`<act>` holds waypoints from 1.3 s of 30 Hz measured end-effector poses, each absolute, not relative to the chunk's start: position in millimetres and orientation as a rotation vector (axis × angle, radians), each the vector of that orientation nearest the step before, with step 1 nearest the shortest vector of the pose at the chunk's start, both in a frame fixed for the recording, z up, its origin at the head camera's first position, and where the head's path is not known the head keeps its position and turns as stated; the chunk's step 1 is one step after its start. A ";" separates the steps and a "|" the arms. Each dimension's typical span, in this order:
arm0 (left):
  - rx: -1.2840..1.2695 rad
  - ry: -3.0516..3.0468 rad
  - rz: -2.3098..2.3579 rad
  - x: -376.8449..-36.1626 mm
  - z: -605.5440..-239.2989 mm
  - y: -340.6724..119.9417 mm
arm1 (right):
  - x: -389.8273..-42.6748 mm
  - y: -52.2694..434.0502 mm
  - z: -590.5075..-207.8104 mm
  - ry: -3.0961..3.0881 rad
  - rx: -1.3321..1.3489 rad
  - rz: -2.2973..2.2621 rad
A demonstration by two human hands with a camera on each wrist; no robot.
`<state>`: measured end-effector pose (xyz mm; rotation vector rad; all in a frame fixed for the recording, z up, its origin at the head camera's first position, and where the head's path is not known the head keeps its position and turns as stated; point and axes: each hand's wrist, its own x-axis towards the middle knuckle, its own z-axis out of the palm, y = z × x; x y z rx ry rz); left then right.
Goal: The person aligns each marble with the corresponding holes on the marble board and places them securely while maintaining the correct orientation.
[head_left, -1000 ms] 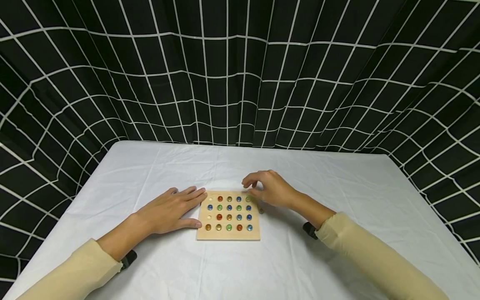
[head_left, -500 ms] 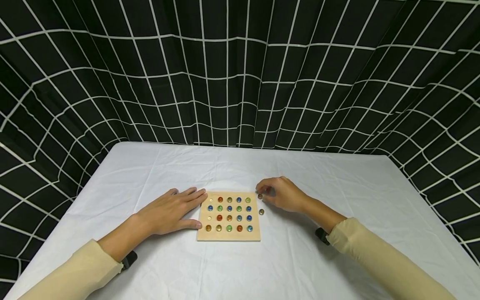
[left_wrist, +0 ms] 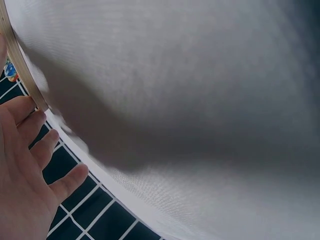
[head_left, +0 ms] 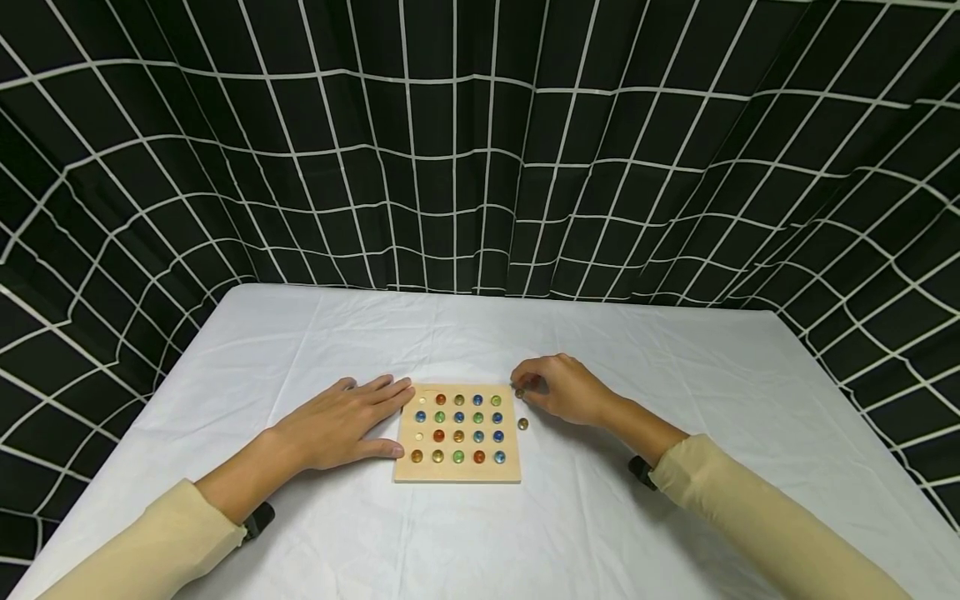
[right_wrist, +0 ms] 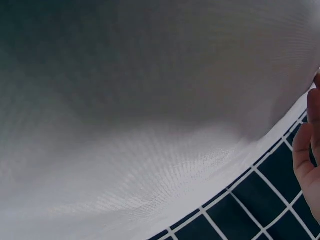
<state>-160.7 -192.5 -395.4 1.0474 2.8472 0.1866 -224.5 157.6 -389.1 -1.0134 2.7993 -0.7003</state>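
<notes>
My left hand (head_left: 341,425) lies flat, steadying the board (head_left: 457,433) at centre — right hand (head_left: 562,387) pinches a marble (head_left: 520,392).

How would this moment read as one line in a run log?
left hand: flat, touching wooden marble board | right hand: pinching brown marble beside board | loose marble: on white tablecloth

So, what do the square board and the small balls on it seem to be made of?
The board looks like pale, unpainted wood: matt tan face, visible edge thickness. The balls look like glass marbles: glossy and in several colours, though too small to be sure.
</notes>
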 end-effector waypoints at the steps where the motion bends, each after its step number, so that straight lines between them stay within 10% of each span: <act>1: 1.045 2.847 0.185 -160.7 -395.4 -192.6 | -224.2 157.2 -388.9 2.801 -1.010 -0.696; 39: 1.066 2.852 0.169 -162.0 -396.5 -194.3 | -203.1 79.0 -361.5 2.626 -1.284 -0.766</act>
